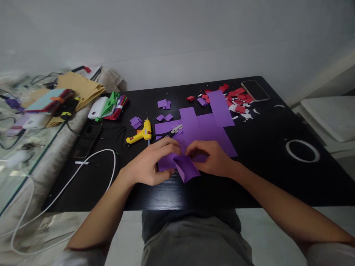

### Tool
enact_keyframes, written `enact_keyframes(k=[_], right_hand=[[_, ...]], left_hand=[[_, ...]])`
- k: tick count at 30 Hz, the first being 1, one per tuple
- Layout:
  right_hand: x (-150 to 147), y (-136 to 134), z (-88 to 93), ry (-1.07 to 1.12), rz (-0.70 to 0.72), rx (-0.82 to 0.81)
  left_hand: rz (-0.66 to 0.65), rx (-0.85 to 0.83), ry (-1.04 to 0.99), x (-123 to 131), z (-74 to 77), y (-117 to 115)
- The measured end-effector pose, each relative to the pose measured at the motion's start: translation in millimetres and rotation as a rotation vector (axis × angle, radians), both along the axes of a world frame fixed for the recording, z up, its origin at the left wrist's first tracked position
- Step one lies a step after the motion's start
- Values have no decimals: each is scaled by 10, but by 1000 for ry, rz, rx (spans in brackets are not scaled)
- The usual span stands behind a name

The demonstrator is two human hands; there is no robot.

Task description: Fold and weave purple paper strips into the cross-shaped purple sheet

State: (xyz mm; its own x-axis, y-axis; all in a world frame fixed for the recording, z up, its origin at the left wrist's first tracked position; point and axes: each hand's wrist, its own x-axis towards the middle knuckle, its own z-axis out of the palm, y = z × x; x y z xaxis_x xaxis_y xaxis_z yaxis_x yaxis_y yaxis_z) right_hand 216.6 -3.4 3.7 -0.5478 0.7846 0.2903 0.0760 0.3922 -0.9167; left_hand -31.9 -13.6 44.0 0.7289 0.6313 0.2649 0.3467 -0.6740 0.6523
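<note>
A small folded piece of purple paper [188,170] is held just above the near part of the black table, its fold partly open toward me. My left hand [152,160] grips its left side, with the thumb below and the fingers curled over the top. Closed on its upper right edge is my right hand [212,157], thumb and fingers pinched together. Beneath and beyond my hands lie larger purple sheets [222,142], overlapping one another. Black-handled scissors [173,131] rest on them, partly covered by a purple strip [190,125].
A yellow glue gun [141,133] lies left of the sheets, near small purple paper squares [135,122]. Red and white scraps [241,100] and a phone [255,90] are at the back right. A white ring [303,150] lies right; a white cable [114,166] loops left.
</note>
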Motion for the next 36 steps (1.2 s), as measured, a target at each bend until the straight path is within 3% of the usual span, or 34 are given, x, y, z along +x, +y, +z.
enact_keyframes(k=[8,15,18,36], right_hand=[[7,-18,13,80,-56,2],[-11,-44,-1,0,-43,388],[-9,-58,-16,-25,-45,475],[9,-85,102,19,-83,378]], left_hand=[[60,264,-45,21,-100,-18],[72,244,-58,45,-102,-40],[72,230,-64,52,-101,-40],[104,49,-190,104,-71,-67]])
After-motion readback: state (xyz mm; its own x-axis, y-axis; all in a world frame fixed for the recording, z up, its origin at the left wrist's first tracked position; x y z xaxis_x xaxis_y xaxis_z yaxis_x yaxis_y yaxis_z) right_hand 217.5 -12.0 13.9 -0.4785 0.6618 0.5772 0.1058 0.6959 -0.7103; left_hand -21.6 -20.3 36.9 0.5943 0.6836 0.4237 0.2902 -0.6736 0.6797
